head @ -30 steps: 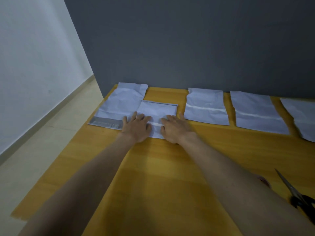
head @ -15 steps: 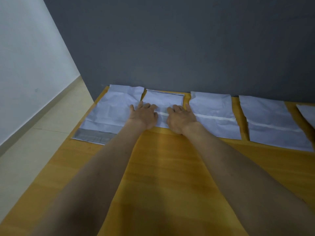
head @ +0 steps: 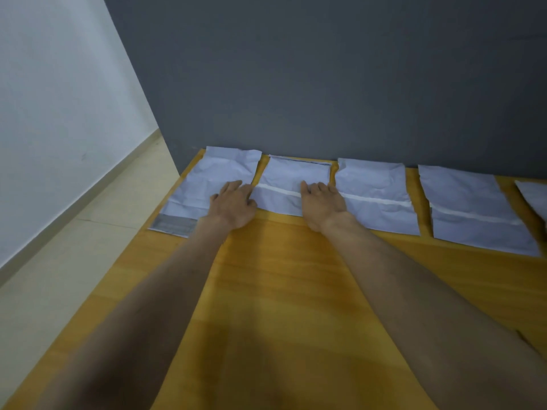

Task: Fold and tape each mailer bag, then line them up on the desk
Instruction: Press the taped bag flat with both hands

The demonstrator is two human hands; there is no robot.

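- my left hand point(head: 235, 204) lies flat, fingers straight, across the unfolded mailer point(head: 213, 184) and the taped mailer bag point(head: 291, 187).
- my right hand point(head: 322, 202) presses flat on that bag's right edge.
- the bag sits at the desk's point(head: 281, 291) far edge, by the wall.

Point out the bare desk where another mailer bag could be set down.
Bare wood: the wide stretch of desk in front of the row, between the forearms. Crowded: the back strip along the grey wall, where the unfolded mailer bag and taped mailer bags lie nearly edge to edge.
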